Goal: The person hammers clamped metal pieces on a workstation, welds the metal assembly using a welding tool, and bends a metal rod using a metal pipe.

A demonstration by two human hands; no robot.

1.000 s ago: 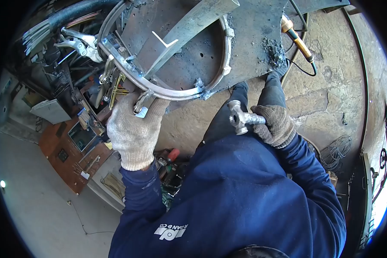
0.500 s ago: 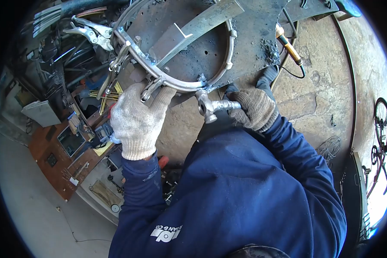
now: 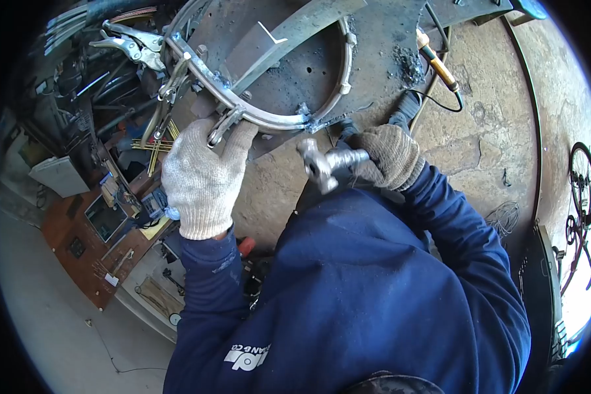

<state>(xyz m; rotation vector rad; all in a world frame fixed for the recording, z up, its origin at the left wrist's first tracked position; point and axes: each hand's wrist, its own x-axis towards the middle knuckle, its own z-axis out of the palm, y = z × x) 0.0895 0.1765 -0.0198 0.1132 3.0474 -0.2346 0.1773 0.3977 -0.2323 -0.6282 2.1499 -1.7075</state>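
My left hand (image 3: 202,180), in a pale knit glove, is closed around the lower end of the locking pliers (image 3: 226,127) clamped on the curved metal rim (image 3: 266,119). Its thumb lies along the rim, and some fingers are hidden beneath. My right hand (image 3: 389,157), in a darker, dirty glove, grips a metal-handled hammer (image 3: 318,164). The hammer head is just below the rim, apart from it. A weld bead (image 3: 304,111) joins the rim to the steel plate (image 3: 387,39). A curved steel strip (image 3: 289,43) with a white mark lies across the ring.
More locking pliers (image 3: 138,44) hang on the rim's left side. An electrode holder (image 3: 440,65) with a black cable rests beside the plate. A cluttered workbench (image 3: 79,236) stands left, and a bicycle (image 3: 574,217) is at far right. Coiled wire (image 3: 503,218) lies on the floor.
The hammer head has dropped away from the rim, where it was touching or very near the weld. My left hand keeps its place at the rim; the whole view has shifted slightly.
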